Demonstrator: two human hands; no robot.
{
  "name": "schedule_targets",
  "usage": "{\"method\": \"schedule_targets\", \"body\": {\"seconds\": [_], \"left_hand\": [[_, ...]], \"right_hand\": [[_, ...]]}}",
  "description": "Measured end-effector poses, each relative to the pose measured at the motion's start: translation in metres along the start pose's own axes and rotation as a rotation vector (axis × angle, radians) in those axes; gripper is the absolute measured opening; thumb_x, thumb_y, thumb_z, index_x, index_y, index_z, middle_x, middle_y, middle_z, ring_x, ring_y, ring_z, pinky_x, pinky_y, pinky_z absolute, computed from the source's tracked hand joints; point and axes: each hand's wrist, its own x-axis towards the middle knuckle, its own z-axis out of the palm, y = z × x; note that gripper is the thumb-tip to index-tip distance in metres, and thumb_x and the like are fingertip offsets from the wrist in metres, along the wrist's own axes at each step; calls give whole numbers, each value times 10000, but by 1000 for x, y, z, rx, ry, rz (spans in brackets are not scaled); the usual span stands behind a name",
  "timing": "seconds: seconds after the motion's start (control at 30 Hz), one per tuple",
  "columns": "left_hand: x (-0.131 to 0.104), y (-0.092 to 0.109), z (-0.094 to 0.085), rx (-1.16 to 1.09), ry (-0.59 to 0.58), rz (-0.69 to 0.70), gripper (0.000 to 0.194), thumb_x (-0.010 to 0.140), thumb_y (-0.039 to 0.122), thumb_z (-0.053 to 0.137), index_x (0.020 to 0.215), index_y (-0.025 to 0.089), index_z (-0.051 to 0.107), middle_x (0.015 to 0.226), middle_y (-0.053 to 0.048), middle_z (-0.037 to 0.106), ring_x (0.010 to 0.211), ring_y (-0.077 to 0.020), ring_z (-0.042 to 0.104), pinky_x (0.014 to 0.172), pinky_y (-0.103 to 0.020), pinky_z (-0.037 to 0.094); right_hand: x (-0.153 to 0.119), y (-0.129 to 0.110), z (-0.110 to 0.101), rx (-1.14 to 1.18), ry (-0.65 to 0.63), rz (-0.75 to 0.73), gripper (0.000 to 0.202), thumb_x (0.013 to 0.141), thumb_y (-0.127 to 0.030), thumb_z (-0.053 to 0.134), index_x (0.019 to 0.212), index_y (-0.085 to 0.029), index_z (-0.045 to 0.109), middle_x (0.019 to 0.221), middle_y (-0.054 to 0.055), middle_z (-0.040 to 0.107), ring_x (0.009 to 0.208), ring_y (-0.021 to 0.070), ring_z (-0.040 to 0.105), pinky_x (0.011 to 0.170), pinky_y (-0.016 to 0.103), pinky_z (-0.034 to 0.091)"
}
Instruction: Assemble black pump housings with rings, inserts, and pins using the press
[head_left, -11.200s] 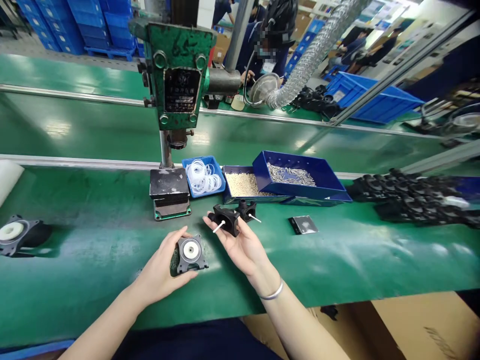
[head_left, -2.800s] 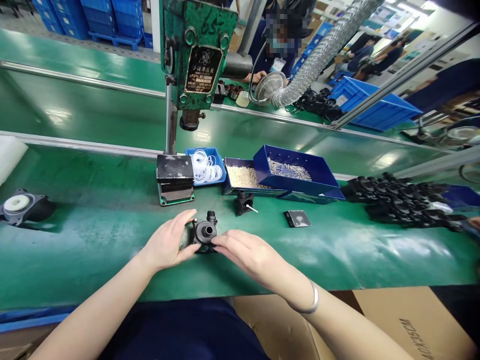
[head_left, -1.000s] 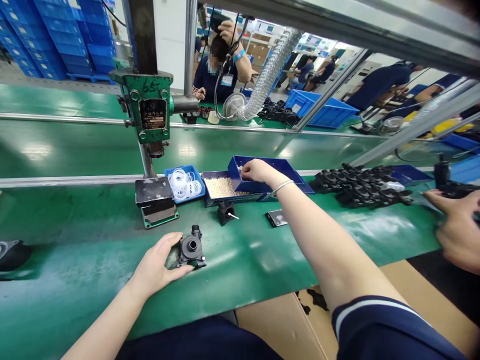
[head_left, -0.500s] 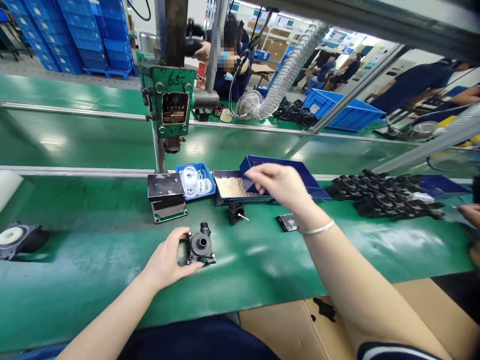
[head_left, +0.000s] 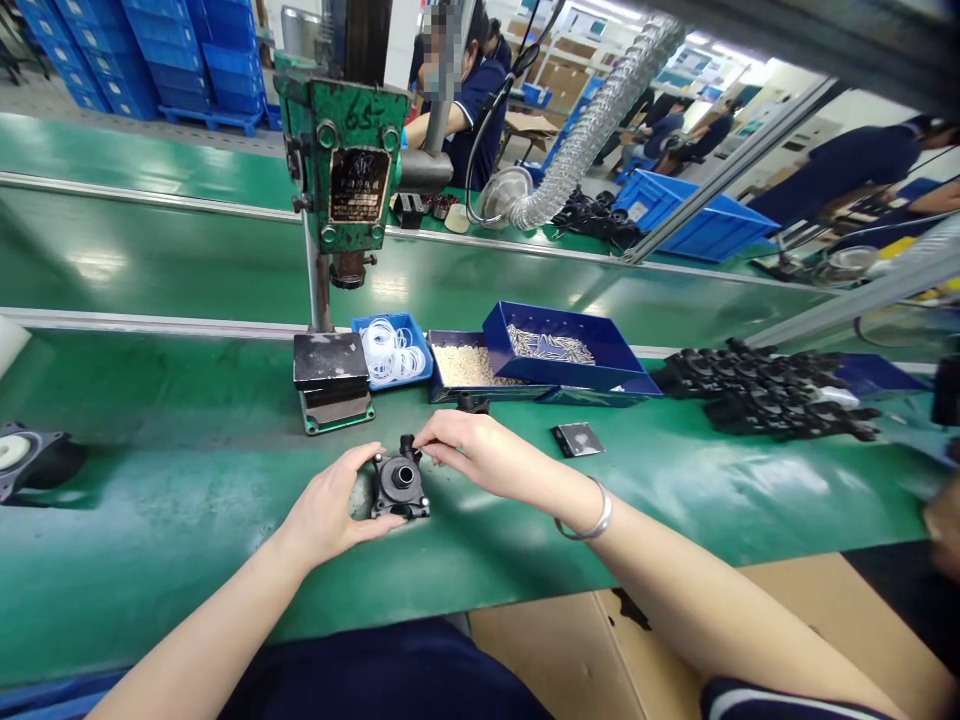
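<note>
My left hand [head_left: 330,512] grips a black plastic pump housing [head_left: 395,487] by its left side, thumb at the front edge and fingers at the back corner. The housing lies on the green bench with its round central spout facing up. Light round spots show at some of its corners. At its back right corner, beside the side spout, my right hand [head_left: 480,452] is closed in a pinch. Whatever those fingertips hold is too small or hidden to make out. Behind the right hand a black part [head_left: 473,403] is mostly covered.
A green press [head_left: 352,170] stands over a black block [head_left: 330,362]. Beside it are a blue tray of white rings [head_left: 391,352], a bin of small beige pieces [head_left: 469,368] and a blue bin of metal pins [head_left: 551,345]. Black parts [head_left: 765,385] are heaped at right.
My right hand has moved from over the blue bins, left and down to the pump housing's back right corner. My left hand has kept its grip. The view has shifted slightly.
</note>
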Motion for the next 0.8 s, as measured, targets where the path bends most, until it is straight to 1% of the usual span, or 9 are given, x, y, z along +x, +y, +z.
{"method": "schedule_targets", "body": {"seconds": [0.1, 0.27, 0.37, 0.47, 0.6, 0.7, 0.8], "left_hand": [[1, 0, 0, -7, 1, 8, 880, 731, 432, 834, 1440, 260, 342, 1346, -126, 626, 1196, -289, 660, 1025, -470, 566], [1, -1, 0, -27, -8, 23, 883, 745, 438, 825, 1450, 266, 321, 1354, -125, 618, 1217, -290, 646, 1035, -473, 560], [2, 0, -1, -25, -14, 23, 868, 752, 444, 819, 1446, 267, 328, 1357, -126, 610, 1216, -296, 646, 1028, -474, 564], [3, 0, -1, -27, -16, 39, 847, 767, 446, 805, 1443, 268, 329, 1359, -127, 606, 1219, -298, 643, 1027, -473, 565], [3, 1, -2, -29, -18, 58, 832, 783, 445, 791, 1445, 270, 318, 1359, -122, 604, 1237, -293, 630, 1034, -462, 561], [3, 2, -2, -24, -24, 57, 821, 792, 439, 784, 1444, 265, 316, 1367, -123, 596, 1249, -292, 618, 1038, -458, 556], [3, 2, -2, -23, -35, 57, 816, 798, 445, 778, 1444, 264, 314, 1373, -123, 589, 1260, -291, 609, 1047, -456, 548]], "right_hand": [[0, -2, 1, -29, -7, -25, 137, 963, -91, 565, 1049, -138, 660, 1006, 87, 689, 912, 201, 666, 812, 313, 538], [-1, -9, -2, -165, -84, -40, 161, 995, -103, 500, 1044, -132, 651, 971, 94, 655, 871, 200, 657, 778, 318, 537], [-1, -14, -4, -214, -111, -39, 153, 1004, -116, 493, 1037, -133, 642, 953, 88, 648, 844, 197, 651, 753, 313, 531], [-1, -16, -2, -261, -94, -29, 134, 1007, -130, 495, 1062, -134, 617, 942, 83, 646, 821, 200, 645, 725, 311, 523], [-3, -16, 3, -298, -76, -29, 117, 1009, -134, 484, 1016, -149, 600, 905, 72, 640, 768, 189, 633, 687, 301, 516], [-7, -15, 5, -272, -43, -39, 134, 1001, -134, 504, 1115, -152, 570, 985, 91, 657, 850, 209, 657, 741, 330, 544], [-14, -15, 9, -268, 41, -51, 182, 1005, -171, 519, 1184, -155, 544, 1045, 109, 669, 908, 226, 669, 795, 367, 572]]}}
